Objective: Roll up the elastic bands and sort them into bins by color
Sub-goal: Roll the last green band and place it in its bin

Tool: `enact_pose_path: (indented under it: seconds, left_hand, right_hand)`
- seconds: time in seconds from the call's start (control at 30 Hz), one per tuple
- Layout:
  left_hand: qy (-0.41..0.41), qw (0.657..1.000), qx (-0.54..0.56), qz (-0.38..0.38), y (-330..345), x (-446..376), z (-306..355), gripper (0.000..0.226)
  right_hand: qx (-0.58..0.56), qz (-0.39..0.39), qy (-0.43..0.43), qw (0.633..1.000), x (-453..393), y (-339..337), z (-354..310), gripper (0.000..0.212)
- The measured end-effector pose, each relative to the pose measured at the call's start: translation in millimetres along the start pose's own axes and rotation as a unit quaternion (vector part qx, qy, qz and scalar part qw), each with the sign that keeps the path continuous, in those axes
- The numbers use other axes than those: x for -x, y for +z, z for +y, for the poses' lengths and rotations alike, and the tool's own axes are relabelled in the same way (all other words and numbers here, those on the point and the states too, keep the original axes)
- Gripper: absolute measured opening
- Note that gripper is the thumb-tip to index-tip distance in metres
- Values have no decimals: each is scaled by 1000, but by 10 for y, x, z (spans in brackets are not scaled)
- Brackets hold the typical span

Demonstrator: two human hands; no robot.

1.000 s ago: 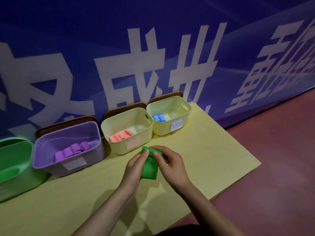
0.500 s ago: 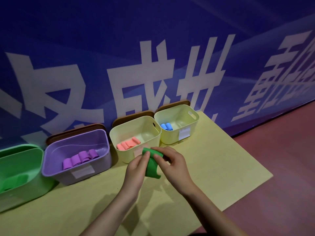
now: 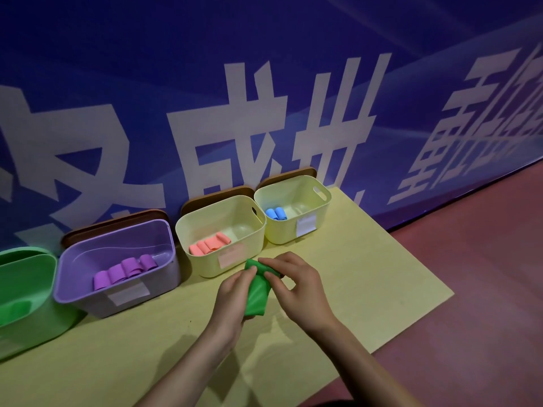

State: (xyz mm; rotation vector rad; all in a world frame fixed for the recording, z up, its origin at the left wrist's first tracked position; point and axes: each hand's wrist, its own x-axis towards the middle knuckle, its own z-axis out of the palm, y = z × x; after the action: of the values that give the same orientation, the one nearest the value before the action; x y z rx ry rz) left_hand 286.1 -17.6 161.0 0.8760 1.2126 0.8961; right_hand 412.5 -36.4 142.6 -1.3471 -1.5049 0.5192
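Rolled further, green band (image 3: pixel 256 292) pinched by fingers of both hands; bin labels unreadable.

one camera on the head looks forward and down, close over the table (image 3: pixel 382 259), maybe tipped a bit sideways.

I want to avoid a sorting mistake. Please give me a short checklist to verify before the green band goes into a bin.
1. Both hands hold the band: ok. The left hand and the right hand pinch the green band.
2. Band fully rolled: not ok. A flat tail hangs below the fingers.
3. Matching bin in view: ok. The green bin stands at the far left, partly cut off.
4. Way to it free: ok. Only the purple bin stands between; pass over it.
5. Other bins sorted by color: ok, as far as visible.
6. Grip firm: cannot tell.
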Motion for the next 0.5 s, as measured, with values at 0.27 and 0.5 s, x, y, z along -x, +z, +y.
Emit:
enact_pose_path:
  seconds: [0.27, 0.5]
  left_hand:
    - [11, 999, 36, -2, -24, 50, 29, 21]
    - [42, 997, 40, -49, -81, 32, 11, 20]
  right_hand:
    - [-51, -72, 24, 996, -8, 36, -52, 31]
    - [-199, -101, 181, 958, -31, -4, -101, 25]
